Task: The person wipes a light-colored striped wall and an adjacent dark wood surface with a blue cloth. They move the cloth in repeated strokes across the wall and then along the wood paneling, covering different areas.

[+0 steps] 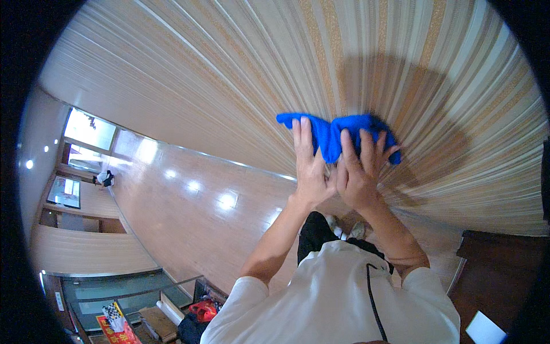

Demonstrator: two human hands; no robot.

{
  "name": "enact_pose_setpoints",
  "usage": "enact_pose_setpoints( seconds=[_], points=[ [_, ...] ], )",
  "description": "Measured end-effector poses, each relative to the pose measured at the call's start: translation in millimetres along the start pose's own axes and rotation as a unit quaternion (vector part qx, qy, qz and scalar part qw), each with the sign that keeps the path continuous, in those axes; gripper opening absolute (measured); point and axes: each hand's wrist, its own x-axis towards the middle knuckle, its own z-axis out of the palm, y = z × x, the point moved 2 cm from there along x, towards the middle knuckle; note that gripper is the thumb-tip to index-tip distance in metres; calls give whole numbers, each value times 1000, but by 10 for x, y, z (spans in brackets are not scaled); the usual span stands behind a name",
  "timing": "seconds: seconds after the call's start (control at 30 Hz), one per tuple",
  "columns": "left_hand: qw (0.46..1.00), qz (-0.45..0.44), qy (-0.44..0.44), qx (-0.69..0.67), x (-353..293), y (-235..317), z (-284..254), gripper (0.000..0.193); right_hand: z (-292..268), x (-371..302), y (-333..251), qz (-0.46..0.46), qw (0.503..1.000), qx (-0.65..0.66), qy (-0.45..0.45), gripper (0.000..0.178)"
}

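Note:
Both of my hands hold a bright blue cloth (327,140) flat against a wall (229,74) with beige, tan and orange vertical stripes. My left hand (312,175) presses on the cloth's left part, its fingers stretched upward over the fabric. On the right part lies my right hand (360,178), with its fingers spread and slightly bent over the folds. The cloth is bunched between the two hands, and its left corner sticks out past my left fingers. Shadows of my arms and upper body fall on the wall to the right.
A shiny tan floor (195,212) stretches left along the wall's foot. Far off at the left, a person (104,179) is near a wall screen (64,192). Lower left, a red bag (203,311) and boxes sit beside a rail. A dark brown panel (492,275) stands lower right.

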Motion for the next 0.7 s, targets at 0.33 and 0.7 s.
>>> enact_pose_setpoints(
  seconds=[0.33, 0.7],
  points=[
    [999, 10, -25, -26, 208, 42, -96, 71, -215, 109, -54, -20, 996, -33, 76, 49],
    [997, 63, -17, -34, 734, 41, -410, 63, -371, 752, -371, 11, 993, -88, 78, 45]
  ],
)
